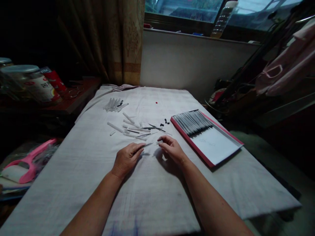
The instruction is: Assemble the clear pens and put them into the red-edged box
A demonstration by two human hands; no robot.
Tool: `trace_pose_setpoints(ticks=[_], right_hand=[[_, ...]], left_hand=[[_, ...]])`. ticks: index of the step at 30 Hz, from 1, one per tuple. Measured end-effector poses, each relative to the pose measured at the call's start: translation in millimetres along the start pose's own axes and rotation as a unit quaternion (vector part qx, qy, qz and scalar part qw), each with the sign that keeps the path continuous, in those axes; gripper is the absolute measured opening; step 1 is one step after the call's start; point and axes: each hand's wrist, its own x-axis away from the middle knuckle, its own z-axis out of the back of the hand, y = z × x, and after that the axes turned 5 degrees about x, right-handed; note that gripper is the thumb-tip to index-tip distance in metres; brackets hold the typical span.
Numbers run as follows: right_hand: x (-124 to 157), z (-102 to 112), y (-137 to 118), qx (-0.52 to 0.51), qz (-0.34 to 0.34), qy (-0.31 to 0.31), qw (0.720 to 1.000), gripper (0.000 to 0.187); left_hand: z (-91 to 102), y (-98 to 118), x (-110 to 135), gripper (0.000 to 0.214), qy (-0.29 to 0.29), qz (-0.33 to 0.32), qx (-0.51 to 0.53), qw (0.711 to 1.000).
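Observation:
My left hand (126, 159) pinches a thin pen refill (148, 145), its tip pointing right. Close to that tip, my right hand (173, 150) holds a small whitish translucent piece (158, 142) between thumb and fingertips; its exact kind is too small to tell. The two seem slightly apart. Just beyond my hands lie loose translucent pen barrels (115, 127) and dark, thin refills (154, 127). Several small black caps (165, 121) are scattered to the right of them. Farther back on the left is a heap of pens (113, 105), some with black ends.
A red-edged box (209, 161) on the right holds a row of pens (193, 122) along its far side. A tiny red piece (156, 102) lies toward the back of the cloth-covered table (81, 170). Jars (36, 85) stand on a side table at left.

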Motion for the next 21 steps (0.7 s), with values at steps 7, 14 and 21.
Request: trace_pose_setpoints(ticks=[7, 14, 21], right_hand=[[-1.0, -2.8, 0.3, -0.002, 0.008, -0.010, 1.000, 0.025], [-1.4, -1.4, 2.7, 0.004, -0.001, -0.031, 1.000, 0.028], [-1.7, -3.3, 5.8, -0.012, -0.011, -0.052, 0.999, 0.029]], left_hand=[[0.5, 0.0, 0.5, 0.026, -0.022, -0.009, -0.042, 0.999], [0.8, 2.7, 0.7, 0.026, -0.031, -0.014, -0.044, 0.998], [0.0, 6.3, 1.1, 0.026, -0.046, -0.014, -0.041, 0.998]])
